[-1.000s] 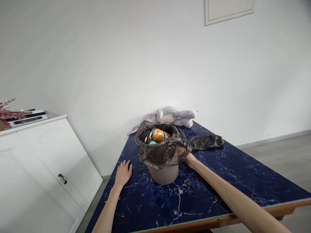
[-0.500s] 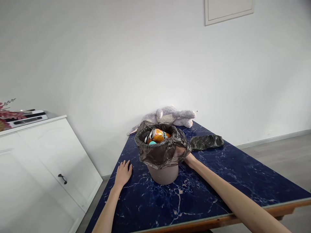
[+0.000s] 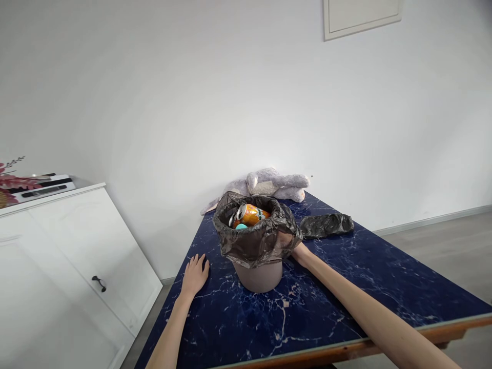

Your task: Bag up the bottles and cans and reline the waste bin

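So, right hand (image 3: 286, 240) grip pinching bag liner (image 3: 255, 241) at bin (image 3: 258, 275) rim; left hand (image 3: 195, 274) flat, open on worktop (image 3: 326, 297). Better peel liner evenly, cans inside.

table (image 3: 346, 287): navy, white veins | bin liner (image 3: 253, 241): dark grey | can (image 3: 251, 214): orange

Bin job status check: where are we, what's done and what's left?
Done: nothing clearly; the full liner sits in the bin, folded over its rim, with an orange can on top. In hand: the right hand is at the liner's edge on the bin's right side; the left hand lies flat on the table. Left: liner not yet lifted out; a second dark bag lies unused behind.
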Available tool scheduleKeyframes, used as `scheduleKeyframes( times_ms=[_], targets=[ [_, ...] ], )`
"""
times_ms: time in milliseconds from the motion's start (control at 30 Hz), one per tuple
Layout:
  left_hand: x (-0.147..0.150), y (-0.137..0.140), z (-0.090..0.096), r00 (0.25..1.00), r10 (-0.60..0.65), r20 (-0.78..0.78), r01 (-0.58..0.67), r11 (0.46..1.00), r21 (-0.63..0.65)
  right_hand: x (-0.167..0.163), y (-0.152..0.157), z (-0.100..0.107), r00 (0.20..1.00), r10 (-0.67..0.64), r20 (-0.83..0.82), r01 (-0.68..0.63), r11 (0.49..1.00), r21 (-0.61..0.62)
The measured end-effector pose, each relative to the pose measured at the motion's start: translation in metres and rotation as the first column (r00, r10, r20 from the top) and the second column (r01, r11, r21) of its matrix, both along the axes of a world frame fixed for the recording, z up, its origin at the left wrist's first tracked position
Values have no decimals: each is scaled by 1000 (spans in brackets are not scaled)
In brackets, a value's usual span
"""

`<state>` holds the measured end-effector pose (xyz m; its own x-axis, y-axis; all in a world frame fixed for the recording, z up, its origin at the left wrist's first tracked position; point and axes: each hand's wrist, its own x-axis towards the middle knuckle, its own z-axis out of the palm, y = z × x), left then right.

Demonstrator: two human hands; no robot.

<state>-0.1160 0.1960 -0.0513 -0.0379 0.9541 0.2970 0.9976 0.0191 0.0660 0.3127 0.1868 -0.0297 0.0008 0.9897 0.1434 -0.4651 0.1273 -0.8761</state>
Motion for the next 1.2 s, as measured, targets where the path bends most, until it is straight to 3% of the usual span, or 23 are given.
scheduleKeyframes(
  times_ms=[800, 1067, 1200],
  targets=[
    [4, -4, 7, 997, -4, 72, 6, 1000, -30, 1, 3, -7, 1000, 10, -3, -10, 1000, 11],
    [14, -13, 21, 975, -31, 222, 33, 999, -5, 1, 4, -5, 999, 40, 6, -40, 999, 15],
    [31, -24, 38, 930, -131, 344, 119, 991, 55, 2, 3, -4, 1000, 27, 1, -27, 1000, 14]
  ],
)
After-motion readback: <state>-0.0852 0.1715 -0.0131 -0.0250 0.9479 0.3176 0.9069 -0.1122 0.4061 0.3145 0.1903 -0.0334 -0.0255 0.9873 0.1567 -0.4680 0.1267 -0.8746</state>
